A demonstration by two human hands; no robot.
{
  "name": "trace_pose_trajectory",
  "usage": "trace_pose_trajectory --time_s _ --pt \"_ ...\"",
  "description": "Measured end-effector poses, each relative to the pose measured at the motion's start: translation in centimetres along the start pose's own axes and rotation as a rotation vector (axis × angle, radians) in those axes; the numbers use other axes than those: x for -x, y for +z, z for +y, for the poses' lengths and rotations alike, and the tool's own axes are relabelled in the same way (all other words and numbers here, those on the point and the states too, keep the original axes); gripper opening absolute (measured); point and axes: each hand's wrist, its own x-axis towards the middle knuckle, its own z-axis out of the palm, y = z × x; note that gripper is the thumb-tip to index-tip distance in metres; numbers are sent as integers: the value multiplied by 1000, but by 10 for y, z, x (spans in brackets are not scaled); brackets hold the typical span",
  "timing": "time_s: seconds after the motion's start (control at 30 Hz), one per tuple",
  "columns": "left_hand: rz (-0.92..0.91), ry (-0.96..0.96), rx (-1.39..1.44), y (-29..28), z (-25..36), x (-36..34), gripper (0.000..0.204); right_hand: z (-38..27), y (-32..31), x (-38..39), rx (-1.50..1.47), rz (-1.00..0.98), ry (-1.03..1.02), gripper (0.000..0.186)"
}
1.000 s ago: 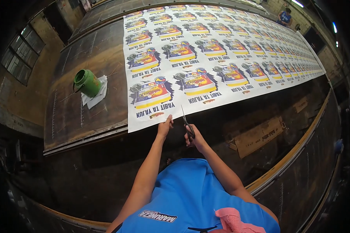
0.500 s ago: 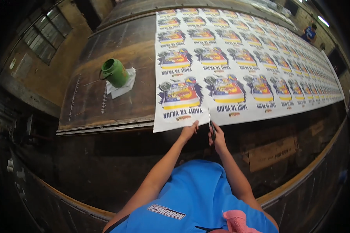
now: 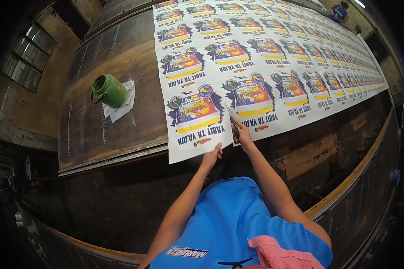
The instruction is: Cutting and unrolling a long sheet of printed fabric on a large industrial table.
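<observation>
While my left hand [image 3: 214,154] pinches the near edge of the printed sheet [image 3: 274,67] between thumb and fingers, at the lower centre of the frame, my right hand [image 3: 243,136] is wrapped around the handles of the scissors [image 3: 233,120], just to the right. How far the blades stand apart, I cannot tell at this angle. The step in hand appears to be a cut: a slit seems to run from the near edge up to the blades, between the first two columns of prints. In my judgement, the next move calls for holding the edge taut and guiding the blades up the white gap, clear of both prints.

The sheet extends from the centre to the upper right of the frame, over the dark table [image 3: 134,58], with its near edge overhanging. It is white, with repeated blue, red and yellow prints, their lettering inverted to me. At centre left, a green can [image 3: 112,92] rests on a white cloth [image 3: 128,98]. At the upper right, a co-worker [image 3: 339,12] in blue is beyond the sheet.
</observation>
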Motion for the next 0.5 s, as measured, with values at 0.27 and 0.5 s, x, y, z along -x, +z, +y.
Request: trace_pose_trajectory --time_s 0.27,0.5 --pt "-13 -249 -81 -1 42 8 38 -39 8 -141 -8 5 -42 49" --pt "30 -461 -166 6 78 19 36 -95 25 -291 97 -11 -64 46"
